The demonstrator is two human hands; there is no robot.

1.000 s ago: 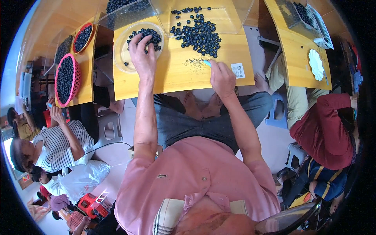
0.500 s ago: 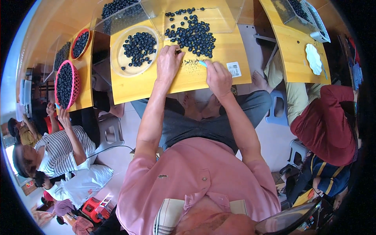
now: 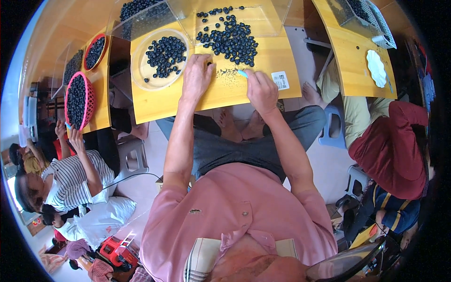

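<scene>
My left hand (image 3: 196,77) is closed in a pinch on a dark round blueberry-like ball (image 3: 209,64), mostly hidden by the fingers. My right hand (image 3: 262,89) grips a small tool with a light blue tip or handle (image 3: 243,74); the rest of it is hidden in the fist. Between the hands lie tan crumbs (image 3: 226,76) on the yellow table (image 3: 225,96). Beyond them spreads a loose heap of the same blue-black balls (image 3: 235,44). A round clear tray (image 3: 137,66) left of my left hand holds many more.
Past the heap lies a clear rectangular box (image 3: 268,21); another full clear box (image 3: 141,23) stands far left. A white label card (image 3: 280,81) is beside my right hand. A pink basket (image 3: 89,101) stands on the left table, where a person in stripes (image 3: 84,174) works. A white dish (image 3: 376,68) lies on the right table.
My left hand, with the dark ball, has shifted slightly left and toward me, farther from the blue tool. My right hand has barely moved.
</scene>
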